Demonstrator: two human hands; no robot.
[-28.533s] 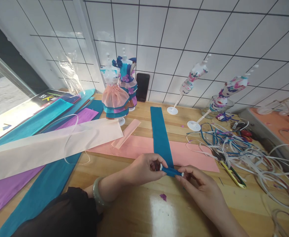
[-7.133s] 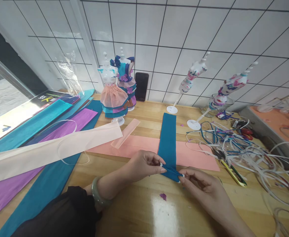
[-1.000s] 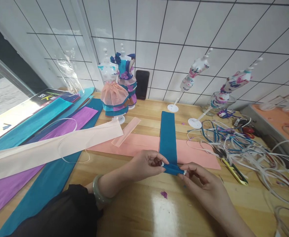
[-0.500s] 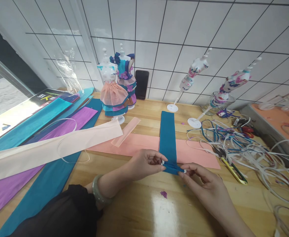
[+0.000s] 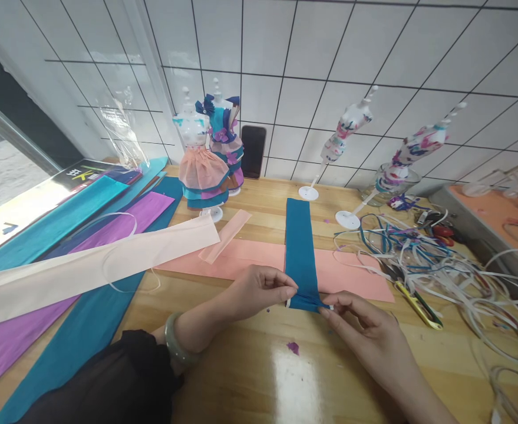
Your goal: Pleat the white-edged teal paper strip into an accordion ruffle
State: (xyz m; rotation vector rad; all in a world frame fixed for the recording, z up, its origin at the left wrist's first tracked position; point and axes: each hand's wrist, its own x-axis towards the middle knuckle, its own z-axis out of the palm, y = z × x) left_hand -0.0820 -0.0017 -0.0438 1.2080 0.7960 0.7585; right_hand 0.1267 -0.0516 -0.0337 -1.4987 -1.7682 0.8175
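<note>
A teal fabric strip (image 5: 300, 241) runs from the back of the table toward me, its near end folded and gathered. My left hand (image 5: 261, 292) pinches the left side of that gathered end between thumb and fingers. At the right corner, my right hand (image 5: 360, 321) grips the strip the same way. Small white bits show at both corners of the fold, too small to make out. Beneath the teal strip, a peach fabric strip (image 5: 351, 274) lies crosswise. A short peach piece (image 5: 225, 235) rests on its left part.
Long cream (image 5: 108, 265), purple (image 5: 148, 207) and teal strips overlap on the left. Two dressed mini mannequins (image 5: 197, 159) and a phone (image 5: 253, 152) stand at the back; two tilted mannequins (image 5: 349, 126) are farther right. Tangled ribbons (image 5: 413, 241) and a yellow cutter (image 5: 420, 305) lie on the right.
My left fingers have shifted slightly up and inward on the gathered end, so more of its left corner shows. My right hand keeps its hold in nearly the same place.
</note>
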